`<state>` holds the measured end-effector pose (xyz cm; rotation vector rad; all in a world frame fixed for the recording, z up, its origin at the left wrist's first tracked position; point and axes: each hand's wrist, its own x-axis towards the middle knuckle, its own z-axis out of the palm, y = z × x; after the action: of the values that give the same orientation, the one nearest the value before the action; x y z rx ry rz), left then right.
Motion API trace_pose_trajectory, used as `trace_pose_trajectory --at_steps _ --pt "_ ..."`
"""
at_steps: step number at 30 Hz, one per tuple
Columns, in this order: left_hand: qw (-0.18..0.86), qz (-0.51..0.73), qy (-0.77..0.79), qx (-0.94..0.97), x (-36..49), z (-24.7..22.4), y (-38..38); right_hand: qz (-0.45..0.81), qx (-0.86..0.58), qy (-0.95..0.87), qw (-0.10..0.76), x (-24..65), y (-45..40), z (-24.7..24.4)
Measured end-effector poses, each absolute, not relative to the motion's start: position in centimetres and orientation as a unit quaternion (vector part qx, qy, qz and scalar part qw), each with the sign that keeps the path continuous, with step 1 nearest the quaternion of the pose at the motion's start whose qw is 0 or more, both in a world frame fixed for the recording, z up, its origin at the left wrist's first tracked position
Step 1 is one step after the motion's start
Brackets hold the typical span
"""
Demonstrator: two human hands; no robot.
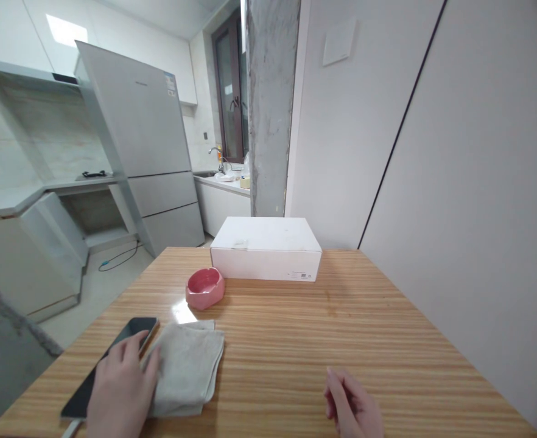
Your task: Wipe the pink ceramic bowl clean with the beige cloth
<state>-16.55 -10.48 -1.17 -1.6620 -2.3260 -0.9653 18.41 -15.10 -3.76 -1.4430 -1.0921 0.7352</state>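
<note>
My left hand [123, 383] is over a dark phone [134, 331] at the table's left side, its fingers apart and its thumb by the edge of a folded grey cloth [186, 368]. Whether the fingertips touch the phone is hard to tell. A white cable comes out of the phone's near end. On the right, near the front edge, my right hand [353, 404] is curled closed, thumb against the fingers, with nothing visible in it. Beyond the cloth sits a pink bowl [205, 289], just in front of the left end of a closed white box [266, 249].
The wooden table [287, 340] fills the foreground. A white wall [469, 201] runs along its right side, and a bare concrete pillar [271, 109] rises behind the box. Farther back are a grey fridge [136, 121], a sink with a faucet [220, 159] and kitchen counters.
</note>
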Motion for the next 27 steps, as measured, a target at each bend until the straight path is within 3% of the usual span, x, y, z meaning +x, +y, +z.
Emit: trace_pose_trajectory --at_steps 2,3,5,8,10,14,27 --pt "0.132 -0.396 -0.698 -0.582 -13.6 -0.4 -11.0 0.358 -0.601 -0.453 0.553 18.5 -14.2 -3.7" --pt "0.115 -0.436 -0.664 -0.596 -11.7 -0.2 -11.2 0.379 -0.591 -0.458 0.545 18.4 -13.8 -3.7" --pt "0.002 -0.472 -0.601 -0.645 -7.8 -0.2 -11.6 0.413 -0.569 -0.480 0.525 18.0 -12.9 -3.8" --pt "-0.204 -0.431 -0.540 -0.694 -2.5 -1.7 -11.8 0.435 -0.552 -0.525 0.480 16.9 -12.1 -3.9" --pt "-0.266 -0.383 -0.520 -0.716 -0.3 -3.0 -11.6 0.414 -0.549 -0.573 0.446 16.3 -12.1 -4.0" --pt "-0.281 -0.314 -0.517 -0.745 0.7 -4.6 -10.9 0.372 -0.553 -0.620 0.414 16.0 -12.3 -4.2" --pt "-0.292 -0.317 -0.498 -0.752 0.0 -5.2 -10.7 0.352 -0.569 -0.606 0.431 15.8 -12.5 -4.8"
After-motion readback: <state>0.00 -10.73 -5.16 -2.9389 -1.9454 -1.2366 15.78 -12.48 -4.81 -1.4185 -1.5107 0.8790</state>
